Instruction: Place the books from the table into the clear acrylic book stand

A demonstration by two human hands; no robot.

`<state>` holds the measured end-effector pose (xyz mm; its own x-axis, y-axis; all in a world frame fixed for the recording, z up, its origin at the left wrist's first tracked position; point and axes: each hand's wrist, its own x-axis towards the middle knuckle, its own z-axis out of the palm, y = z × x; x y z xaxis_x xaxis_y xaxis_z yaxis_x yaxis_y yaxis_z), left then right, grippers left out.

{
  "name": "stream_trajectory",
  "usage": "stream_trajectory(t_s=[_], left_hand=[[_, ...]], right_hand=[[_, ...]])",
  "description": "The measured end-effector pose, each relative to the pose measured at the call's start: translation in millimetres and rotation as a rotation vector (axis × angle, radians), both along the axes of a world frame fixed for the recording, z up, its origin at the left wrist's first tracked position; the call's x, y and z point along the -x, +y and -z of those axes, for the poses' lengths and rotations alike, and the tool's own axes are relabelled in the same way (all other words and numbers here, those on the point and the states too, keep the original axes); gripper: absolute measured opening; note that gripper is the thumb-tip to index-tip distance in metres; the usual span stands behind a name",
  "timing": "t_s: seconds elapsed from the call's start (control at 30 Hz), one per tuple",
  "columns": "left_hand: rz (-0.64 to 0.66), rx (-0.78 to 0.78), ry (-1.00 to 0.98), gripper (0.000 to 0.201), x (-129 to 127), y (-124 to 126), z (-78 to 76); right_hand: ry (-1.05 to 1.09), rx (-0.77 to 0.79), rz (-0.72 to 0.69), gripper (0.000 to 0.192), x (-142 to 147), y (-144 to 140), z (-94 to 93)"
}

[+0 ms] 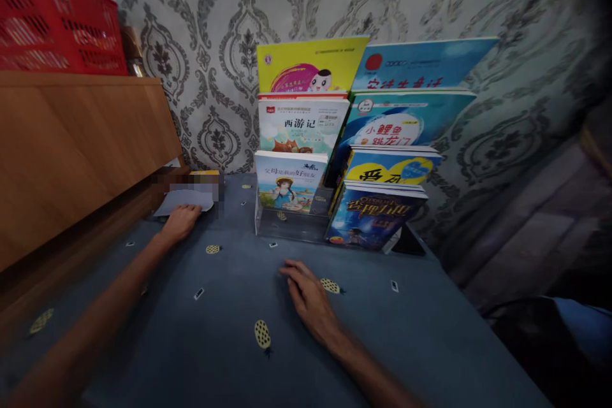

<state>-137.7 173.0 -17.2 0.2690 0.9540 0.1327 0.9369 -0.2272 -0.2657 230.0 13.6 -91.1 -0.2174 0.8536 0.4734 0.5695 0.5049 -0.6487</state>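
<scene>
At centre-right of the head view, a clear tiered rack [294, 227] holds children's books [292, 183] in two columns; upper left, a red plastic basket [90, 38] has unclear contents. Mid-left, the left hand [182, 222] touches a partly pixelated booklet [173, 203], grip impossible to tell; lower centre, the right hand [313, 301] is loosely spread.

Pale book [176, 201] lying flat, partly blurred

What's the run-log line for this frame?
left hand: on pale flat item, grip unclear | right hand: holds nothing, near clear rack | books: standing in rack
</scene>
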Motion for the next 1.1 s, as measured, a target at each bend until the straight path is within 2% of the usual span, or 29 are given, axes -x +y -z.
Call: stream_trajectory(t_s=[0.23,0.37,0.47,0.53,0.57,0.67,0.73,0.83,0.9,1.0,1.1], left_hand=[[0.067,0.074,-0.001,0.036,-10.4,-74.4,14.3],[0.268,0.101,-0.068,0.035,-20.4,-115.2,13.8],[0.405,0.162,-0.187,0.038,-23.0,-127.2,11.6],[0.350,0.137,-0.281,0.039,-18.3,-120.7,12.7],[0.264,0.099,-0.307,0.040,-14.2,-113.9,14.7],[-0.120,0.020,-0.277,0.050,-0.1,-89.8,26.8],[-0.241,0.019,-0.264,0.053,6.3,-79.1,37.3],[-0.205,0.000,-0.277,0.051,6.7,-79.1,48.9],[-0.169,-0.008,-0.275,0.050,0.0,-88.1,50.4],[-0.137,0.009,-0.232,0.051,-21.4,-107.9,43.0],[-0.119,0.041,-0.165,0.049,-56.0,-129.3,29.4]], right_hand=[[-0.006,-0.002,-0.028,0.035,0.0,1.8,-0.6],[-0.008,0.029,-0.027,0.034,-0.6,2.6,0.6],[-0.004,0.034,-0.047,0.035,-0.4,2.8,-1.2],[-0.004,0.031,-0.056,0.035,0.1,2.6,-3.3],[-0.006,0.029,-0.056,0.035,0.3,2.4,-4.3],[-0.014,0.027,-0.049,0.034,1.1,1.3,-6.7],[-0.014,0.028,-0.047,0.034,1.7,0.3,-7.8],[-0.017,0.035,-0.057,0.033,2.8,-0.8,-9.6],[-0.020,0.042,-0.055,0.033,3.8,-1.3,-11.1],[-0.021,0.043,-0.043,0.034,5.3,-2.7,-14.0],[-0.015,0.009,-0.044,0.036,6.3,-5.1,-16.9]])
